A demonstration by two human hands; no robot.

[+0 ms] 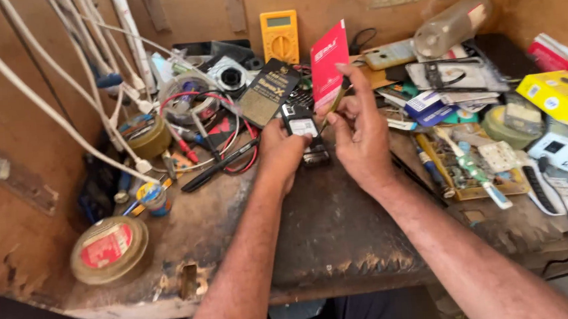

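Note:
My left hand [282, 151] grips a small black mobile phone [304, 130] with its back open, holding it above the worn wooden workbench [329, 236]. My right hand [360, 134] is beside it and pinches a thin yellowish tool [331, 106] whose tip points down at the phone's upper part. The phone's lower half is hidden between my two hands.
A yellow multimeter [279, 36] and a red card [328, 63] lean at the back wall. Red and black test leads [221, 164], tape rolls [109, 250], white cables [59, 95] lie left. Circuit boards [471, 166], a yellow box [559, 97], a clear bottle [451, 24] crowd the right.

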